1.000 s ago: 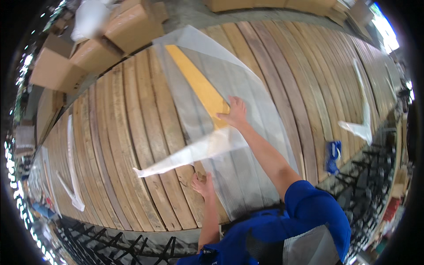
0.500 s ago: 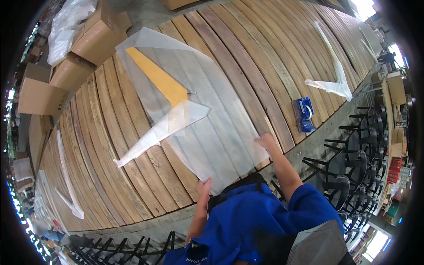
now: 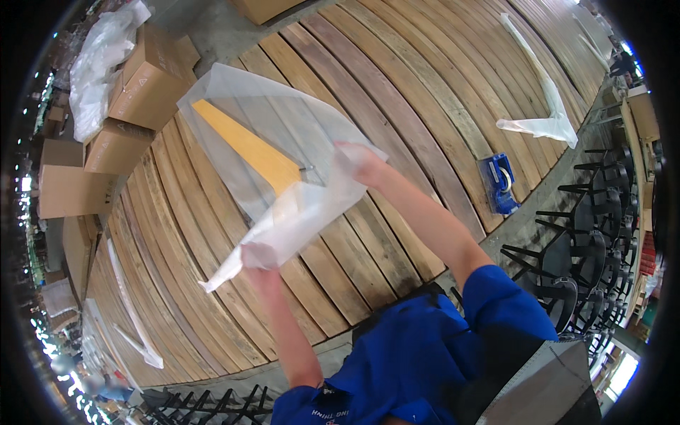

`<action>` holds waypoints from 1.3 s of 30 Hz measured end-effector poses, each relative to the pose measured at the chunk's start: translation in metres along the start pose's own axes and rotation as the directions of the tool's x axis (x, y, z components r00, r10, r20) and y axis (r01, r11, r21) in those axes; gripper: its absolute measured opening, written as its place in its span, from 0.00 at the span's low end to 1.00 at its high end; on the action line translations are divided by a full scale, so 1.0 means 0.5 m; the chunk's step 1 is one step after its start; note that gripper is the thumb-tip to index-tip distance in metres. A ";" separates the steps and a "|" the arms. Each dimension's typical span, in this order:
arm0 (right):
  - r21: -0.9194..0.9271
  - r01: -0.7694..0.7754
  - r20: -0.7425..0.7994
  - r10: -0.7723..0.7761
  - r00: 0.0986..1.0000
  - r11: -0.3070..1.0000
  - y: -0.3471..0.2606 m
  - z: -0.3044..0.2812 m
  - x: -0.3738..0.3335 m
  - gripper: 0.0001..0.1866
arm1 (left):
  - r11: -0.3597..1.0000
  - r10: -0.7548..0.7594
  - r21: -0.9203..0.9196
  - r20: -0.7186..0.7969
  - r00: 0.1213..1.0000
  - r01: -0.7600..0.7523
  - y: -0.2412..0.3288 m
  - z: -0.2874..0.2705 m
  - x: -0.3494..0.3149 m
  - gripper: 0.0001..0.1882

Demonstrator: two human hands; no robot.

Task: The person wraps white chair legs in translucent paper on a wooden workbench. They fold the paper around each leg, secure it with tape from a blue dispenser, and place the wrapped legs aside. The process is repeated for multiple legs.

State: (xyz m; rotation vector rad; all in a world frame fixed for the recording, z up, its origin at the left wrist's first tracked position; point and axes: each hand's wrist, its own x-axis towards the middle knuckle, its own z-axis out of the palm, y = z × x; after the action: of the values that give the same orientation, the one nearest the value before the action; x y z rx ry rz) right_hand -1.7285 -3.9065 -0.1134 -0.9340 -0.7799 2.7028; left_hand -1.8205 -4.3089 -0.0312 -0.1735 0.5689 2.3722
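Note:
A V-shaped wooden piece (image 3: 248, 145) lies on the slatted table, one yellow-orange arm bare on top of a translucent white foam sheet (image 3: 237, 88). Its other arm is covered in white wrapping, and a small metal pin sticks out near the bend. The sheet's near part is folded up over the bend and the wrapped arm. My right hand (image 3: 360, 164) grips the edge of this fold, beyond the bend. Beside the wrapped arm, my left hand (image 3: 260, 256) is closed on the sheet's other corner, partly veiled by it and blurred.
A blue tape dispenser (image 3: 498, 185) stands near the table edge at right. White-wrapped V-shaped pieces lie at far right (image 3: 544, 88) and left (image 3: 127, 304). Cardboard boxes (image 3: 149, 78) with clear plastic are stacked at upper left. Black chairs (image 3: 549, 258) line the table's near side.
Both hands have moved away from my body, carrying the sheet's near edge up and over the wooden piece. The slats nearest me are now uncovered.

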 end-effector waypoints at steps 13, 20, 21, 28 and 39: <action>-0.530 0.315 -0.182 -0.468 0.865 0.787 0.043 0.274 0.458 0.18 | -0.534 0.075 0.762 0.475 0.877 -0.367 -0.210 0.071 0.285 0.32; -0.879 0.072 -0.393 -0.803 0.449 0.471 0.084 0.156 0.024 0.33 | -0.843 -0.241 0.363 0.406 0.882 -0.397 -0.160 -0.003 0.478 0.28; -0.819 0.044 -0.498 -0.747 0.441 0.572 0.098 0.113 0.020 0.36 | -0.838 -0.288 0.337 0.396 0.872 -0.430 -0.155 0.004 0.502 0.27; -0.576 0.145 -0.576 -0.525 0.627 0.805 0.130 0.001 0.172 0.33 | -0.893 -0.388 0.170 0.177 0.905 -0.416 -0.159 0.055 0.645 0.25; -0.779 0.608 0.573 -0.565 0.593 -0.151 0.209 0.155 -0.043 0.13 | -0.742 -0.418 0.488 0.200 0.886 -0.460 -0.120 -0.015 0.599 0.30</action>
State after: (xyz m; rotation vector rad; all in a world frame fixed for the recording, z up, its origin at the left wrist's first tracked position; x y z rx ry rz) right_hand -1.7592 -4.0345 -0.1061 -0.3348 -2.3389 1.0696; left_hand -2.0088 -4.0946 -0.1403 1.4854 2.3625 0.2056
